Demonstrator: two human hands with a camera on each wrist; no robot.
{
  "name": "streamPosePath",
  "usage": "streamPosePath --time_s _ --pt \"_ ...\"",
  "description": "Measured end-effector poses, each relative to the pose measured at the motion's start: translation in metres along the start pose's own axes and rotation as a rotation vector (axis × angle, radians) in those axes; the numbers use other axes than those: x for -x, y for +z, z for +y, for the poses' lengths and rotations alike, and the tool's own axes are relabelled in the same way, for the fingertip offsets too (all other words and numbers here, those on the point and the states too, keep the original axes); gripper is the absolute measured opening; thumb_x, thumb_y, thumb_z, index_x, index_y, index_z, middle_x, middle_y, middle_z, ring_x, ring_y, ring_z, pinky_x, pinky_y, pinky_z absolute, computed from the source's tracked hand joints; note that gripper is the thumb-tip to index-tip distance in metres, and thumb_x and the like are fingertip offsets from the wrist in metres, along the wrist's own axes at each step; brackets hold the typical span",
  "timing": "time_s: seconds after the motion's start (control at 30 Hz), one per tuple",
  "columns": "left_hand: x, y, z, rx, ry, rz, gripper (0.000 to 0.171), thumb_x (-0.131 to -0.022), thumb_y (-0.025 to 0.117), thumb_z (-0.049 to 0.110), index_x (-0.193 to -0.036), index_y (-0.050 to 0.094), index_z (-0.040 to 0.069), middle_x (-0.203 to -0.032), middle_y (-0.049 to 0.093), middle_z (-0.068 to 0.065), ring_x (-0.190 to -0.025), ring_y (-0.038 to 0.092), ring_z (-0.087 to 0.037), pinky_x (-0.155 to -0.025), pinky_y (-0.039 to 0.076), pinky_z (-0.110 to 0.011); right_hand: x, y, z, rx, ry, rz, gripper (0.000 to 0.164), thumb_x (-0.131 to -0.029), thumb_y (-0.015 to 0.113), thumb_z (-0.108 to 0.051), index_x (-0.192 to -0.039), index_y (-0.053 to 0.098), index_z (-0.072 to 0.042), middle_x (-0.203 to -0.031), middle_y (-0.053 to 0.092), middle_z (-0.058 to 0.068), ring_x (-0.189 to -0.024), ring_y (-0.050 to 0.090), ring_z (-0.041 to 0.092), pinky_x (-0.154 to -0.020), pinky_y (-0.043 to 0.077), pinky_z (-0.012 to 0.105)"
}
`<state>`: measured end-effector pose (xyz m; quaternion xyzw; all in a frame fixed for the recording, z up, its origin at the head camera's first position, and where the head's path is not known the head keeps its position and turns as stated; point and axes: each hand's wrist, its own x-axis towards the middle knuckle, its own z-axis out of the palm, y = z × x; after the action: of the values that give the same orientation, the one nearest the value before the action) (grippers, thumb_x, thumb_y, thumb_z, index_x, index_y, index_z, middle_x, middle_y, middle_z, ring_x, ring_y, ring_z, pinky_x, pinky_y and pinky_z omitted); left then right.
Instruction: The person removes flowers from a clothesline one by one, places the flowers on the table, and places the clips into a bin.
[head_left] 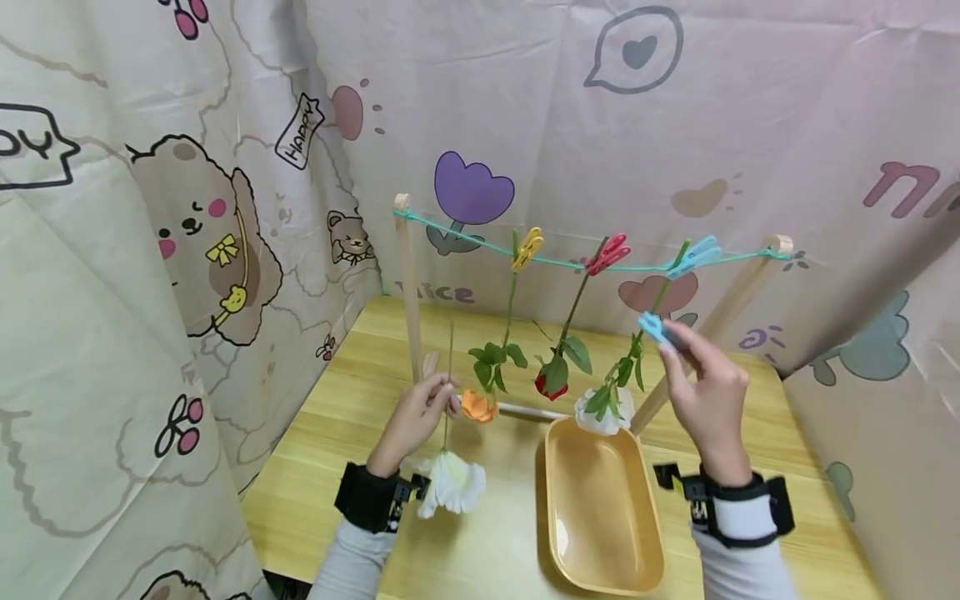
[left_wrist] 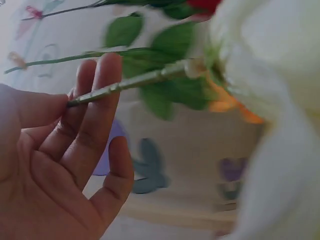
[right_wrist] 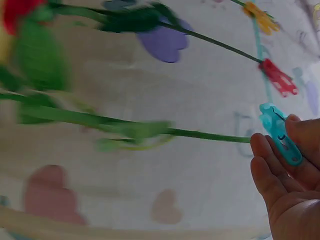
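My left hand (head_left: 417, 417) pinches the thin stem of a white artificial flower (head_left: 454, 485), which hangs head down at the left. In the left wrist view thumb and fingers meet on its stem (left_wrist: 145, 78), with the white petals (left_wrist: 272, 45) at the right. A light blue clothespin (right_wrist: 281, 135) is pinched in my right hand (head_left: 708, 396), in front of the line's right part. On the green line (head_left: 480, 242), a yellow clothespin (head_left: 529, 248) holds an orange flower (head_left: 480, 406), a red one (head_left: 609, 254) a red rose (head_left: 551, 385), and a blue one (head_left: 696, 257) a white flower (head_left: 600, 412).
A left wooden post (head_left: 410, 292) and a leaning right post (head_left: 723, 308) carry the line. Between my forearms a yellow-orange plastic tray (head_left: 603, 508) stands on the wooden table (head_left: 322, 458). Printed curtains (head_left: 525, 100) surround the table behind and at the sides.
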<state>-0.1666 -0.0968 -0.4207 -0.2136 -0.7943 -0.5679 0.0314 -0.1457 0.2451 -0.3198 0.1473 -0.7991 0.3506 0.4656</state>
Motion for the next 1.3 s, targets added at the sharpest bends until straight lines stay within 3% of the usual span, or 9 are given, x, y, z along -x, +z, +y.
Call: streamPosePath --time_s 0.17,0.4,0.5,0.6,0.7,0.77,1.0,1.17,1.3 --pt "0.023 0.023 -0.022 0.052 -0.129 -0.072 0.022 -0.1 0.043 0.013 -0.108 0.058 -0.001 -0.081 0.064 -0.013 -0.071 0.066 -0.021 -0.069 0.056 -0.032 0.06 -0.006 0.008 -0.02 0.085 -0.029 0.036 -0.068 0.073 0.014 -0.103 0.067 0.008 -0.092 0.067 0.03 -0.095 0.054 -0.02 -0.082 0.043 0.003" --pt "0.044 0.042 -0.046 0.145 -0.223 -0.071 0.025 -0.101 0.042 0.015 -0.107 0.056 -0.005 -0.08 0.063 -0.019 -0.067 0.066 -0.018 -0.066 0.056 -0.026 0.136 -0.004 0.021 0.051 0.185 -0.046 0.029 -0.069 0.072 0.009 -0.098 0.069 0.007 -0.083 0.069 0.025 -0.083 0.049 -0.025 -0.073 0.041 -0.001" --pt "0.05 0.049 -0.055 0.174 -0.267 -0.096 0.027 -0.101 0.041 0.014 -0.109 0.054 -0.008 -0.08 0.062 -0.018 -0.067 0.066 -0.019 -0.067 0.056 -0.027 0.165 -0.002 0.029 0.086 0.29 -0.135 0.027 -0.07 0.072 0.011 -0.096 0.068 0.008 -0.085 0.07 0.023 -0.079 0.051 -0.023 -0.071 0.042 -0.002" --pt "0.056 0.057 -0.065 0.183 -0.301 -0.134 0.028 -0.101 0.04 0.013 -0.111 0.053 -0.01 -0.081 0.062 -0.015 -0.067 0.065 -0.018 -0.069 0.055 -0.03 0.187 0.002 0.036 0.137 0.35 -0.272 0.024 -0.072 0.072 0.011 -0.095 0.068 0.008 -0.086 0.07 0.02 -0.075 0.064 -0.004 -0.066 0.048 0.005" --pt "0.06 0.064 -0.075 0.171 -0.307 -0.158 0.025 -0.101 0.039 0.009 -0.111 0.053 -0.009 -0.08 0.062 -0.014 -0.068 0.064 -0.018 -0.069 0.055 -0.033 0.201 0.007 0.042 0.182 0.356 -0.413 0.02 -0.074 0.071 0.009 -0.094 0.067 0.008 -0.087 0.07 0.019 -0.073 0.069 0.023 -0.062 0.055 0.02" --pt "0.063 0.069 -0.081 0.17 -0.301 -0.161 0.023 -0.1 0.039 0.005 -0.111 0.052 -0.01 -0.079 0.061 -0.016 -0.069 0.063 -0.02 -0.067 0.055 -0.033 0.206 0.01 0.045 0.195 0.369 -0.493 0.019 -0.075 0.07 0.007 -0.094 0.067 0.008 -0.088 0.07 0.02 -0.074 0.068 0.032 -0.061 0.057 0.03" --pt "0.077 0.082 -0.1 0.101 -0.325 -0.149 0.022 -0.096 0.046 0.001 -0.114 0.05 -0.009 -0.08 0.063 -0.014 -0.071 0.061 -0.018 -0.065 0.048 -0.022 0.219 0.015 0.05 0.192 0.476 -0.691 0.019 -0.078 0.068 0.005 -0.097 0.066 0.009 -0.093 0.068 0.022 -0.079 0.068 0.032 -0.069 0.056 0.04" --pt "0.087 0.088 -0.11 -0.021 -0.338 -0.138 0.028 -0.091 0.057 0.007 -0.115 0.051 -0.007 -0.08 0.063 -0.006 -0.073 0.059 -0.011 -0.067 0.045 -0.02 0.229 0.018 0.054 0.17 0.521 -0.744 0.019 -0.077 0.068 0.008 -0.096 0.067 0.007 -0.092 0.069 0.019 -0.083 0.068 0.031 -0.073 0.056 0.037" --pt "0.093 0.093 -0.12 -0.101 -0.341 -0.092 0.029 -0.087 0.063 0.011 -0.112 0.055 0.0 -0.083 0.062 -0.001 -0.07 0.054 -0.001 -0.063 0.043 -0.019 0.242 0.021 0.056 0.185 0.483 -0.728 0.025 -0.073 0.071 0.006 -0.098 0.068 0.002 -0.098 0.069 0.017 -0.089 0.066 0.035 -0.076 0.054 0.043"
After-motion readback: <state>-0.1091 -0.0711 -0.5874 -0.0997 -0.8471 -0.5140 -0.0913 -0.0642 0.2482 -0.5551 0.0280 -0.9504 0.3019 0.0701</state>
